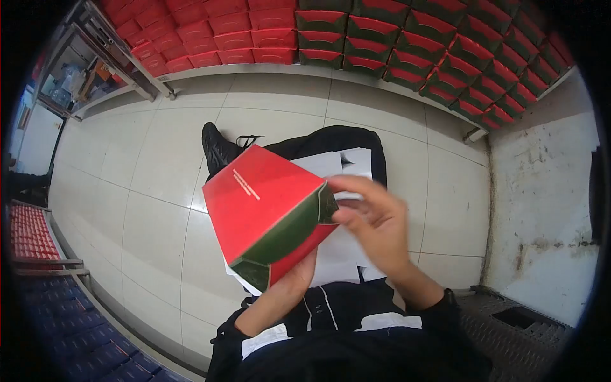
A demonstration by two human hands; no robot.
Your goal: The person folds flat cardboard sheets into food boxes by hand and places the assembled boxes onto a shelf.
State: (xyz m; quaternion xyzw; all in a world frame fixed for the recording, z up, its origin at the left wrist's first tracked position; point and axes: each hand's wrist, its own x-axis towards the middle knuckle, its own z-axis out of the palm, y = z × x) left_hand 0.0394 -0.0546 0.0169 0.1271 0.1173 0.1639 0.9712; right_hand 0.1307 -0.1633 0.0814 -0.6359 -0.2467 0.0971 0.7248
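Note:
A red carton box point(264, 197) with dark green end flaps is held tilted above my lap. Small pale print runs across its red face. My left hand point(294, 283) grips it from underneath, and the fingers behind the box are hidden. At the right corner, the thumb and index finger of my right hand point(379, 223) close around a green flap point(327, 202). That hand is slightly blurred. Under the box, white sheets of paper or card point(337, 258) lie across my lap.
Stacked red boxes point(210, 28) and red-and-green boxes point(407, 48) fill a shelf ahead. Dark blue boxes point(83, 331) stand at the lower left, below a rack of small red items point(35, 232). A stained white wall point(541, 197) rises at the right.

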